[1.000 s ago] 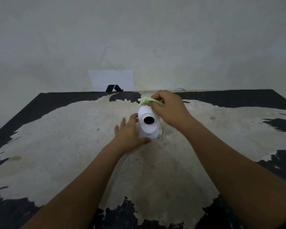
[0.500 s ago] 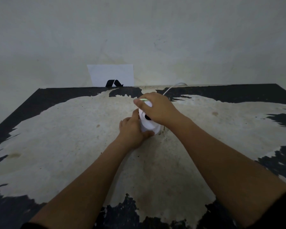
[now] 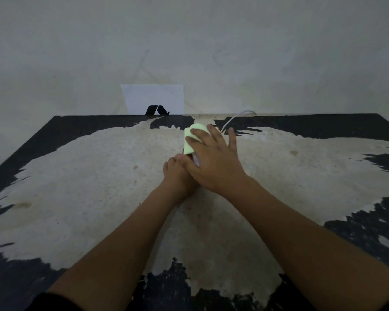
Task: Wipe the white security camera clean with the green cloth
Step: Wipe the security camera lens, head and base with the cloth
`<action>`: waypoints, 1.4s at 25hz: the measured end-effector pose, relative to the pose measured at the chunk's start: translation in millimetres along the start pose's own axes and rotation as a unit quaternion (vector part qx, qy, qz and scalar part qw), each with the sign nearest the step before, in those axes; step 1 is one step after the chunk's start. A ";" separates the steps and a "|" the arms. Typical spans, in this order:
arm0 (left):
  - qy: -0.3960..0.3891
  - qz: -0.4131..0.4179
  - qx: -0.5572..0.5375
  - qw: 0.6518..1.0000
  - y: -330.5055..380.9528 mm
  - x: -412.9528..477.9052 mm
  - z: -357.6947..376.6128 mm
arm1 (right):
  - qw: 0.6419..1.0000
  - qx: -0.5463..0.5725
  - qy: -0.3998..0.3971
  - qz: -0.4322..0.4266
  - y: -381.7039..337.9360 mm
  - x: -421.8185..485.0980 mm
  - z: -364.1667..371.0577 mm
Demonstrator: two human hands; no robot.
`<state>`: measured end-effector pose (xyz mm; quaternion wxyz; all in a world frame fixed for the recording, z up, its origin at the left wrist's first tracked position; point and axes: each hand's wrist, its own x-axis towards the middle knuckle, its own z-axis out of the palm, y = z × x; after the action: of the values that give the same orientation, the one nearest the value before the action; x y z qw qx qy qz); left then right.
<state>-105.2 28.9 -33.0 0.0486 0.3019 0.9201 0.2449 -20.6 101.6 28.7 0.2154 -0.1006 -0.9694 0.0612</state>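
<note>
The white security camera (image 3: 196, 160) stands mid-table, almost wholly hidden; only a small white patch shows between my hands. The pale green cloth (image 3: 191, 140) is draped over its top and left side. My right hand (image 3: 213, 160) lies flat over the cloth and camera, fingers spread and pressing the cloth down. My left hand (image 3: 177, 176) grips the camera's base from the near left, partly under my right hand.
The table (image 3: 99, 187) is worn, whitish in the middle with black paint left at its edges. A white cable (image 3: 234, 117) runs from behind the camera over the back edge. A white paper with a black mark (image 3: 154, 99) leans on the wall behind.
My right hand has spread flat and laid the green cloth over the camera's top and front, hiding the lens that showed a second ago. My left hand still holds the base.
</note>
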 end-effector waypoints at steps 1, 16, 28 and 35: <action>-0.003 -0.010 -0.035 0.999 1.0 -2.5 -1.0 | 1.000 -0.008 -0.018 -0.006 -1.5 7.8 -0.5; -0.009 0.024 0.110 0.994 -2.6 6.5 0.9 | 0.996 0.035 -0.020 0.079 -10.8 -21.9 2.3; 0.030 0.023 -0.037 0.999 -1.2 -7.7 -6.6 | 0.935 0.258 -0.039 0.241 25.4 -9.9 -16.3; 0.000 0.011 -0.003 1.000 2.9 -13.1 -20.0 | 0.959 0.220 0.002 0.180 38.8 -48.3 -15.3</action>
<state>-97.7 15.0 -14.8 0.0465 0.3118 0.9159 0.2486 35.4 129.8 16.6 0.2193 -0.2236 -0.8976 0.3103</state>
